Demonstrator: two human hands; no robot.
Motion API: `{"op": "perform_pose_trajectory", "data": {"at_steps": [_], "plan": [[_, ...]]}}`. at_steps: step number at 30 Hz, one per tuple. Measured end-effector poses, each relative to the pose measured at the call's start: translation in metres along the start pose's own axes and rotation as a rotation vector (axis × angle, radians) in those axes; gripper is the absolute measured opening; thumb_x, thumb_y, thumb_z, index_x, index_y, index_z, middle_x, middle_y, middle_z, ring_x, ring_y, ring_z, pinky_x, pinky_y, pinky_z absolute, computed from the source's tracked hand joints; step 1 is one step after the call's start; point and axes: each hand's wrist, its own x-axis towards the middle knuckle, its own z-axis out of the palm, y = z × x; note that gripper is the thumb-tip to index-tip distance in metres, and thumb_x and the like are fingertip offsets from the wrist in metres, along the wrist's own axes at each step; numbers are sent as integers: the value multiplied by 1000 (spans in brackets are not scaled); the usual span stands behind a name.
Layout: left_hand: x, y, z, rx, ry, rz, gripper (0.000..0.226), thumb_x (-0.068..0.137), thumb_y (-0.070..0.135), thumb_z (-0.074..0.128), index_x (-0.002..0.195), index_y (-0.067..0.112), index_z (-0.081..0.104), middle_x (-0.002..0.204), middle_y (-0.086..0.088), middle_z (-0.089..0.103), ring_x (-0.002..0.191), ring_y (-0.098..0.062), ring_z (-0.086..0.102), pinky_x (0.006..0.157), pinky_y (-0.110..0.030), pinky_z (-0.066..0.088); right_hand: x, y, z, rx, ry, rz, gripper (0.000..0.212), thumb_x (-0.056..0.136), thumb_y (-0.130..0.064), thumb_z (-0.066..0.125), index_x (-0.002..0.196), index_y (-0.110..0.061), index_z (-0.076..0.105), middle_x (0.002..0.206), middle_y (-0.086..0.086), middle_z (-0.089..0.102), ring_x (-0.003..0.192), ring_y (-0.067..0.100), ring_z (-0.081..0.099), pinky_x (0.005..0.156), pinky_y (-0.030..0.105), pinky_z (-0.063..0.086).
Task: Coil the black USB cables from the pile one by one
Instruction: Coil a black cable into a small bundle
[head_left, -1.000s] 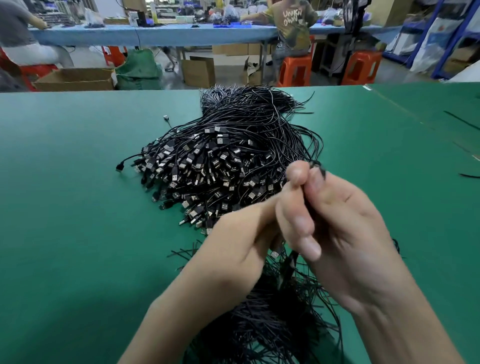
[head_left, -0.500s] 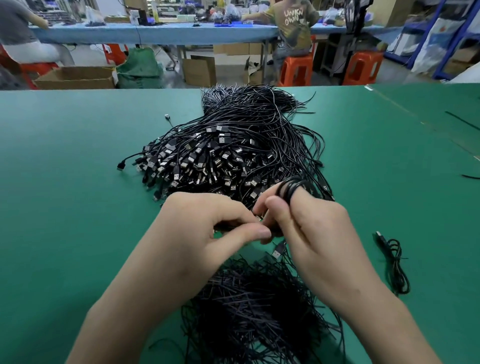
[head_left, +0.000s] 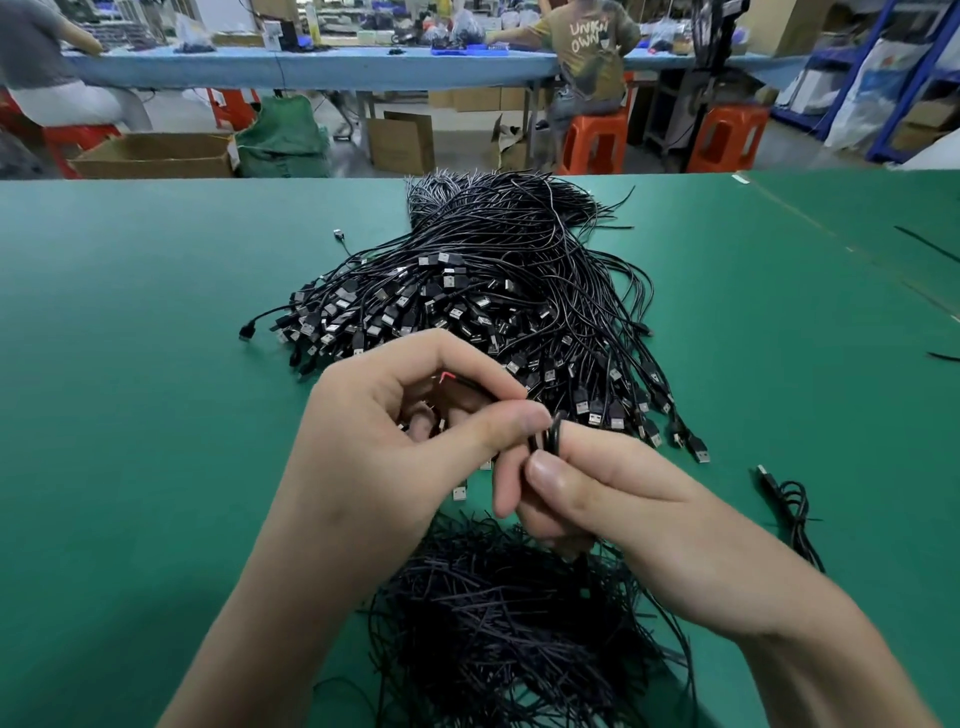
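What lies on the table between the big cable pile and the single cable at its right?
Nothing: in the head view, only bare green table separates the pile from the single cable.

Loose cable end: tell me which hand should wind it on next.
Left, probably. The left hand pinches the loose end right beside the coil, while the right hand is occupied holding that coil.
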Motion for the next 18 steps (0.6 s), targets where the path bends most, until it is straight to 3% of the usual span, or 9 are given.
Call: {"op": "perform_pose_trajectory", "data": {"at_steps": [2, 4, 6, 8, 9, 13, 16, 18], "plan": [[1, -4, 4, -67, 25, -69, 21, 78, 32, 84, 97, 31, 75, 82, 3, 75, 67, -8, 60, 59, -39, 48, 2, -3, -1, 20, 7, 4, 32, 103, -36, 45, 92, -12, 64, 75, -12, 61, 72, 8, 59, 71, 25, 49], [1, -8, 4, -142, -56, -140, 32, 82, 33, 81, 113, 34, 76, 96, 7, 76, 79, -9, 67, 68, -44, 53, 0, 0, -2, 53, -17, 13, 38, 103, -33, 44, 89, -1, 60, 70, -11, 58, 65, 8, 55, 66, 24, 46], [1, -9, 3, -175, -230, -146, 29, 93, 27, 72, 123, 27, 75, 75, 10, 74, 74, -6, 68, 77, -38, 57, -2, -1, -5, 36, -48, 38, 39, 108, -28, 43, 88, 2, 58, 67, -11, 57, 61, 7, 54, 65, 26, 45], [1, -11, -2, -141, -342, -109, 25, 97, 30, 66, 120, 26, 77, 57, 9, 64, 66, -7, 63, 80, -40, 56, -4, -2, -9, 22, -97, 82, 39, 110, -25, 41, 88, 2, 59, 66, -11, 58, 60, 6, 55, 68, 34, 48], [1, -12, -4, -108, -356, -83, 24, 95, 32, 66, 116, 27, 78, 58, 7, 64, 65, -10, 62, 78, -43, 55, -5, -3, -10, 29, -128, 87, 38, 110, -24, 41, 90, 1, 61, 66, -12, 58, 59, 7, 54, 69, 38, 48], [3, -16, -13, -3, -270, -23, 15, 82, 36, 76, 96, 34, 81, 83, 5, 76, 68, -11, 66, 61, -35, 52, -3, -10, -12, 39, -199, 18, 35, 107, -23, 39, 111, -3, 68, 68, -4, 64, 57, 14, 48, 61, 27, 43], [2, -20, -10, 7, -184, -43, 10, 79, 39, 77, 88, 36, 82, 83, 4, 77, 67, -25, 68, 56, -45, 50, 1, -8, -10, 102, -172, 29, 30, 107, -19, 38, 107, -4, 64, 77, 10, 71, 61, 17, 62, 60, 28, 49], [2, -22, -8, -13, -133, -53, 10, 80, 39, 78, 87, 33, 82, 83, 3, 78, 71, -26, 71, 57, -44, 55, 4, -8, -8, 141, -123, 20, 26, 107, -19, 38, 103, -2, 57, 83, 17, 74, 65, 21, 68, 61, 28, 52]]}}
